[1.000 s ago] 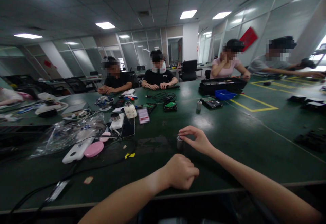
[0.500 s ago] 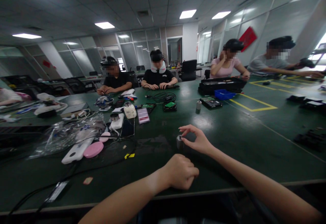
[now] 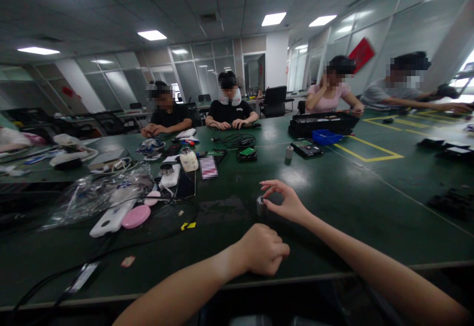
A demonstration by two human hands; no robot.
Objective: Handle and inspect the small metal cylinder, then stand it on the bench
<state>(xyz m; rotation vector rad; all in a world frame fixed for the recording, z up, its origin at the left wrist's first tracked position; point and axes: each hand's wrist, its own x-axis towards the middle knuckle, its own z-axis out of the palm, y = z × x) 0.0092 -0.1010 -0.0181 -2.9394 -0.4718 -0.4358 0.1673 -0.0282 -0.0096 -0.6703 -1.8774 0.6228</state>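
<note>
My right hand [image 3: 287,202] reaches over the green table [image 3: 333,202] and pinches the top of a small grey metal cylinder [image 3: 261,206] with thumb and forefinger; the other fingers are lifted. The cylinder stands upright on the table. My left hand [image 3: 262,249] rests closer to me as a closed fist, just in front of the cylinder; whether it holds anything is hidden.
To the left lie a pink round case [image 3: 136,216], a white device [image 3: 110,221], plastic bags [image 3: 99,192] and black cables [image 3: 111,249]. A second grey cylinder [image 3: 289,152], circuit boards and a black tray [image 3: 320,123] stand farther off. Several people sit along the table's far side.
The right hand has shifted very slightly upward and away on the cylinder; the left fist has stayed put.
</note>
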